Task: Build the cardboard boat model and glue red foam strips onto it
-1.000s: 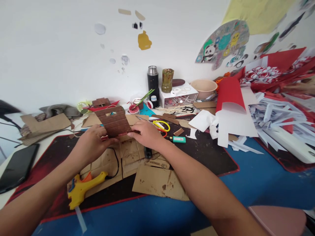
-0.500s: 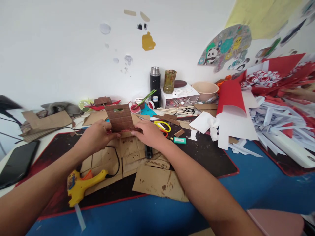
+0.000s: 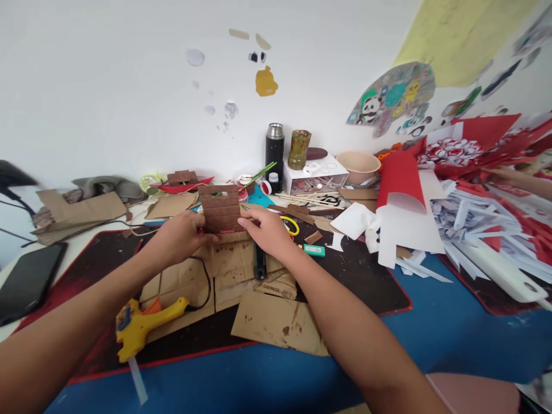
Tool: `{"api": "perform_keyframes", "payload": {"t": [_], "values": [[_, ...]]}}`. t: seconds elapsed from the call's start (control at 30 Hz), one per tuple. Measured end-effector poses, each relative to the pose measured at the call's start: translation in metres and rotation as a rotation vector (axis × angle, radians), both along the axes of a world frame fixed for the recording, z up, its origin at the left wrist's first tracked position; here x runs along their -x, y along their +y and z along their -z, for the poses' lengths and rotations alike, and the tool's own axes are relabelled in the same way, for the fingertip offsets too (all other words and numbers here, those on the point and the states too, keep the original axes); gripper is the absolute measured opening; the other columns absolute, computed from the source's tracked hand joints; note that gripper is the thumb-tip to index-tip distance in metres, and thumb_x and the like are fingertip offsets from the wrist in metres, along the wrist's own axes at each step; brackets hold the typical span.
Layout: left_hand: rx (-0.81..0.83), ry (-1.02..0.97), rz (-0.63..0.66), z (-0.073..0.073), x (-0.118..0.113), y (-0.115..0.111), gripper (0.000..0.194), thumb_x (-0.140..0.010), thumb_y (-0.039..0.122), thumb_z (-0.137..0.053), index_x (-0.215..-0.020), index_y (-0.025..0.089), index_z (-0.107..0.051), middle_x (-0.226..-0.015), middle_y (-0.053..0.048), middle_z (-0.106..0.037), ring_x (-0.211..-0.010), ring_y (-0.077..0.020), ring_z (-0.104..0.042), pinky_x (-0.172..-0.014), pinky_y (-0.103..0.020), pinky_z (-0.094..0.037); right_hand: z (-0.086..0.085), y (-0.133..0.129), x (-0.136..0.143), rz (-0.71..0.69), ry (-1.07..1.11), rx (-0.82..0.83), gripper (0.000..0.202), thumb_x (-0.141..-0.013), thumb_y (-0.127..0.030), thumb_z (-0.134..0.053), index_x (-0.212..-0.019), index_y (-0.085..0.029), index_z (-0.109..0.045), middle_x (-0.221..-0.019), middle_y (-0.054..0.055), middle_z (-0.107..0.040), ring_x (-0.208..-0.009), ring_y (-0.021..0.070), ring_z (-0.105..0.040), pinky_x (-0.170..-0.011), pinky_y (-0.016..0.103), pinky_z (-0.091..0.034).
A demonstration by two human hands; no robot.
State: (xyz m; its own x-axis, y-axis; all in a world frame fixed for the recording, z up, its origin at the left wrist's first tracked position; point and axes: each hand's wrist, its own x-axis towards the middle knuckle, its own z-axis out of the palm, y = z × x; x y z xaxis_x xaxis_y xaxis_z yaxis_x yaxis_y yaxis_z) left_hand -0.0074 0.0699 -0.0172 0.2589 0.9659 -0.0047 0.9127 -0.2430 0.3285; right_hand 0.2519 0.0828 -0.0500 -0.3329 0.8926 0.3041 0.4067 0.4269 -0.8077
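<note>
A brown brick-patterned panel [image 3: 221,210] with small cut-outs near its top stands upright over the cardboard. My left hand [image 3: 183,234] grips its lower left edge, thumb in front. My right hand [image 3: 265,230] pinches the lower right edge between thumb and fingers. Below the hands lie stained cardboard sheets [image 3: 280,325]. A yellow glue gun [image 3: 149,325] with a clear glue stick rests at the left of them. A black-handled tool [image 3: 260,261] lies just under my right hand, and yellow scissor handles [image 3: 291,225] show beside it.
A phone [image 3: 32,282] lies at the far left. Behind are a black flask [image 3: 275,152], a white box [image 3: 317,175] and a bowl [image 3: 357,167]. Red paper [image 3: 401,181] and white paper strips [image 3: 487,215] cover the right side, where another person's arm [image 3: 524,183] reaches in.
The panel has shifted right and faces the camera more squarely, with both hands still on it. Another person's arm has appeared at the right. The camera view has tilted slightly.
</note>
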Motion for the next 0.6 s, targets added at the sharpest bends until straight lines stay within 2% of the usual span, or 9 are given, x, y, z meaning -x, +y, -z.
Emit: {"api": "perform_keyframes", "payload": {"t": [0.1,0.2,0.3,0.5,0.6], "values": [[-0.017,0.019,0.022,0.001,-0.004,0.001,0.033,-0.083,0.053,-0.075,-0.102,0.029,-0.088,-0.099,-0.007,-0.084,-0.102,-0.0327,-0.074,-0.091,-0.040,-0.055,0.003,0.003,-0.001,-0.016,0.005,0.040,0.018,-0.107,-0.028,-0.072,-0.099,-0.018,-0.085,-0.088,0.002,-0.079,-0.081,0.0184,-0.066,-0.077,0.029,-0.044],[-0.044,0.026,0.041,0.000,-0.010,-0.003,0.024,-0.085,0.043,-0.074,-0.101,0.031,-0.088,-0.098,-0.006,-0.084,-0.101,-0.0329,-0.074,-0.091,-0.041,-0.056,0.004,0.005,-0.001,-0.023,0.020,0.067,0.018,-0.106,-0.028,-0.073,-0.098,-0.018,-0.085,-0.085,0.001,-0.078,-0.080,0.0183,-0.066,-0.077,0.029,-0.044],[-0.061,0.018,0.056,-0.001,-0.015,-0.008,0.021,-0.086,0.034,-0.072,-0.100,0.032,-0.088,-0.097,-0.005,-0.084,-0.098,-0.0326,-0.075,-0.092,-0.042,-0.057,0.005,0.005,-0.002,-0.023,0.032,0.078,0.017,-0.106,-0.029,-0.073,-0.099,-0.018,-0.085,-0.089,0.002,-0.080,-0.083,0.0189,-0.068,-0.078,0.029,-0.045],[-0.124,-0.001,0.058,0.003,-0.015,-0.011,0.009,-0.083,0.028,-0.077,-0.088,0.029,-0.084,-0.103,-0.005,-0.084,-0.106,-0.0331,-0.076,-0.095,-0.043,-0.059,0.004,0.002,0.001,-0.015,0.104,0.050,0.019,-0.105,-0.034,-0.074,-0.107,-0.019,-0.085,-0.106,0.006,-0.084,-0.094,0.0211,-0.074,-0.087,0.032,-0.052],[-0.152,0.013,0.090,0.008,-0.013,-0.011,0.014,-0.084,0.026,-0.076,-0.094,0.029,-0.085,-0.106,-0.005,-0.085,-0.109,-0.0331,-0.076,-0.098,-0.044,-0.059,0.002,0.000,0.003,-0.010,0.177,0.008,0.023,-0.107,-0.040,-0.072,-0.111,-0.021,-0.085,-0.116,0.007,-0.084,-0.105,0.0229,-0.075,-0.093,0.033,-0.055]]}}
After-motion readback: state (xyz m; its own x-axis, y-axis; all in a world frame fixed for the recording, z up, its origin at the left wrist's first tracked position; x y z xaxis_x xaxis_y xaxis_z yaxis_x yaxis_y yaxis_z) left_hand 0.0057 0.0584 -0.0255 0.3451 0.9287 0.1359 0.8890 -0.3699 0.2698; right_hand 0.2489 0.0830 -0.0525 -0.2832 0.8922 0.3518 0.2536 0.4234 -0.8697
